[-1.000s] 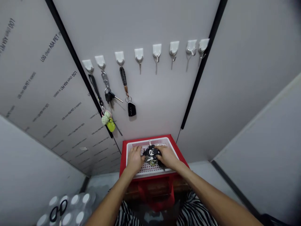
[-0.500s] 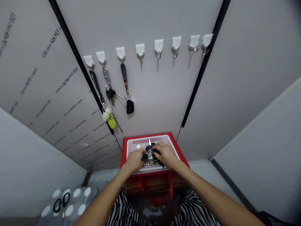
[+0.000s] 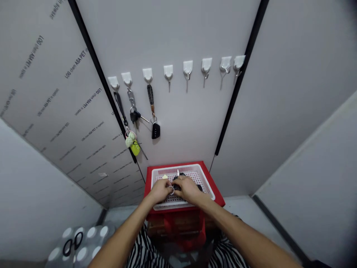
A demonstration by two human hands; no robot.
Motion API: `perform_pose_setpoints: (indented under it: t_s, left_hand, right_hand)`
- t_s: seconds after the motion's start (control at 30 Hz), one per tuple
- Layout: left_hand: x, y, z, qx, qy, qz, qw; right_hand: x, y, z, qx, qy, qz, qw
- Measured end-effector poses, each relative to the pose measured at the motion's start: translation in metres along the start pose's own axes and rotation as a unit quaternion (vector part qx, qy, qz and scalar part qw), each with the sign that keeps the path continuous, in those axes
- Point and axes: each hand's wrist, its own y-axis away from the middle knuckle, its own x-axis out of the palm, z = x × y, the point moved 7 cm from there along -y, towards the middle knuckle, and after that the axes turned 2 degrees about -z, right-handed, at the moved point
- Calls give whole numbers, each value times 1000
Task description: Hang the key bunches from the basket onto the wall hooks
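Both hands work close together over a white plastic basket [image 3: 211, 192] with a slotted wall and a perforated floor. My left hand [image 3: 161, 190] pinches a metal key ring [image 3: 171, 191] near the basket's middle. Beside it, my right hand [image 3: 189, 189] has its fingers closed on a black keychain [image 3: 176, 187] next to that ring; its exact shape is mostly covered by the fingers. Behind the hands lie another dark key item [image 3: 182, 174] and a pale yellow piece [image 3: 165, 176]. One more black item [image 3: 199, 187] shows to the right of my right hand.
The basket rests on a red surface [image 3: 216, 190]. On the wall ahead is a row of white hooks [image 3: 187, 67]; the three leftmost carry a strap with a green tag [image 3: 135, 149], black keys [image 3: 135, 116] and a black car key [image 3: 156, 131]. Capped bottles [image 3: 81, 254] stand lower left.
My right hand has moved left to meet my left hand, and a metal ring now shows between them. The head view has shifted, so the hooks appear lower.
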Motion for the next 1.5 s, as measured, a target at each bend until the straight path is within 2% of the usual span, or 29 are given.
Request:
perform_pose_setpoints:
  t_s: [0.13, 0.2, 0.37, 0.47, 0.57, 0.67, 0.77, 0.93, 1.03, 1.1, 1.2, 1.3, 1.5]
  left_hand:
    - [-12, -1, -5, -10, 152, 11, 988]
    - [-24, 0, -11, -2, 181, 9, 983]
    - [-56, 0, -29, 30, 146, -11, 989]
    - [-66, 0, -42, 56, 118, -18, 991]
    - [-76, -2, -58, 85, 100, -27, 991]
    - [-93, -7, -78, 99, 88, -53, 990]
    - [-126, -11, -109, 134, 86, -132, 978]
    - [-192, -7, -163, 186, 95, -296, 932]
    - [-219, -5, -183, 212, 73, -372, 901]
    - [-232, -7, -192, 227, 56, -401, 886]
    - [-245, -16, -198, 216, 36, -420, 881]
    - [-252, -24, -199, 171, 10, -431, 886]
    - [-249, -29, -199, 145, -25, -415, 898]
  right_hand:
    - [-8, 0, 1, 3, -81, -66, 994]
    - [-14, -1, 1, 3, -118, -90, 989]
    - [-40, -6, 8, -1, -188, -130, 974]
    - [-52, -10, 15, -11, -238, -116, 964]
    - [-59, -15, 14, 17, -287, -92, 953]
    - [-74, -25, 10, 39, -344, -99, 933]
    - [-107, -41, 9, 47, -409, -138, 901]
    - [-187, -71, 17, 57, -472, -218, 852]
    - [-226, -88, 25, 47, -486, -256, 834]
    - [-244, -99, 30, 42, -490, -274, 826]
    - [-259, -113, 35, 48, -482, -289, 826]
    - [-263, -123, 34, 78, -467, -301, 828]
    - [-258, -134, 25, 115, -446, -316, 829]
